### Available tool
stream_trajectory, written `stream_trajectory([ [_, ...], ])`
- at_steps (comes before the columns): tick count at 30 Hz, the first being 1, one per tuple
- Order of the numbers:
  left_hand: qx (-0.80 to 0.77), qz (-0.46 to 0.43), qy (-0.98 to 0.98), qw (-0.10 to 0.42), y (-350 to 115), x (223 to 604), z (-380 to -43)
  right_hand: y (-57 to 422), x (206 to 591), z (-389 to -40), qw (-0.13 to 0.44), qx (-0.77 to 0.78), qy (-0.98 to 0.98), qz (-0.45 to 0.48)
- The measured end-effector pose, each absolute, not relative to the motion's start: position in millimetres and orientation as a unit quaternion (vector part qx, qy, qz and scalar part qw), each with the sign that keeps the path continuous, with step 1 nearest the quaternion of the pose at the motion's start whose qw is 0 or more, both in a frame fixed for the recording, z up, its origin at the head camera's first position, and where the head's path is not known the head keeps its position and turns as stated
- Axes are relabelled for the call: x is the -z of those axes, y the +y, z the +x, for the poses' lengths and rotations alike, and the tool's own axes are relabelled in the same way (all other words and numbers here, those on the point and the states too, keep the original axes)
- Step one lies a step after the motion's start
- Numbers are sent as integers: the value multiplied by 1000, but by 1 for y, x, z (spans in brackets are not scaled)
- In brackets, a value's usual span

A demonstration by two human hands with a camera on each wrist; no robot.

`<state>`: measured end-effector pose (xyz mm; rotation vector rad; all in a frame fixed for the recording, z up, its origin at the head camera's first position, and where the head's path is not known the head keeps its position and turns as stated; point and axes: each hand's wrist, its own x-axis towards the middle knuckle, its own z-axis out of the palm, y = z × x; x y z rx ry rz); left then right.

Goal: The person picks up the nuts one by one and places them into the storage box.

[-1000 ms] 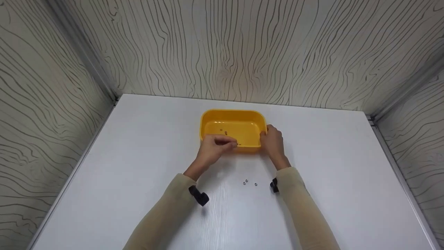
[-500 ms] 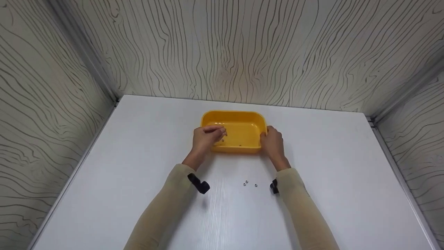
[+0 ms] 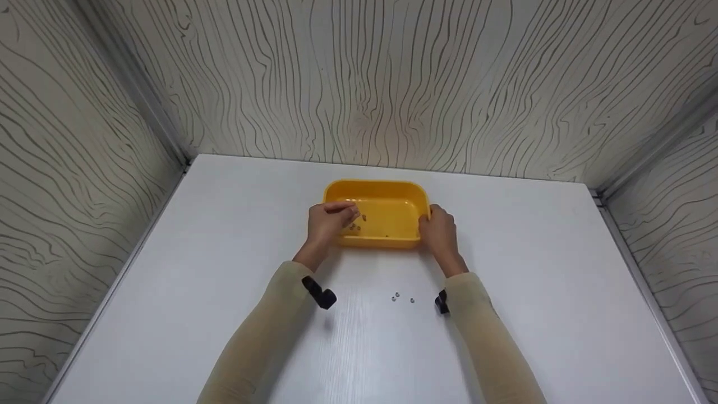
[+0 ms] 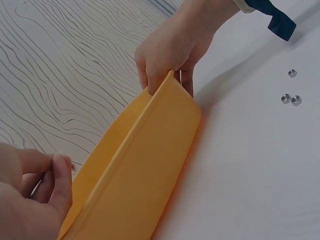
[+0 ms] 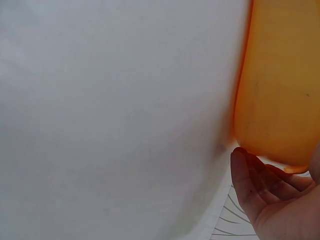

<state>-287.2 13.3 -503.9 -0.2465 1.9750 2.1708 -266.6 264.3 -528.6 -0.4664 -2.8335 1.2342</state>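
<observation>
A yellow plastic bin (image 3: pixel 378 242) stands on the white table. My right hand (image 3: pixel 438 231) grips its right end, thumb over the rim and fingers outside; in the right wrist view those fingers (image 5: pixel 245 180) lie against the bin's end. Over the left part of the bin is my left hand (image 3: pixel 325 223), thumb and forefinger pinched together. A tiny dark bit shows at its fingertips (image 4: pixel 62 162) in the left wrist view, apparently a nut, mostly hidden. Several small metal nuts (image 3: pixel 364 217) lie on the bin's floor, near that hand and toward the front edge.
Nearer to me, three loose hex nuts (image 3: pixel 397 294) lie on the white table (image 3: pixel 252 224), between the forearms. Wood-patterned panels (image 3: pixel 370 84) enclose the table at the back and both sides. Each sleeve carries a black wrist camera (image 3: pixel 320 293).
My left hand has moved left and slightly away from me, from the bin's front middle to its left part, uncovering nuts near the front. My right hand keeps its grip on the bin.
</observation>
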Motion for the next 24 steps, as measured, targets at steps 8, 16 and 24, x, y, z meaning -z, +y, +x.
stream_trajectory([
  [8, -703, -66, 704, 82, 14, 502, -284, 265, 529, -267, 6, -399, -904, -151],
  [16, -601, 60, 796, 47, 16, 490, -261, 264, 527, -269, 2, -401, -903, -156],
  [24, -494, 201, 841, 89, 20, 486, -224, 263, 527, -267, 5, -401, -903, -156],
])
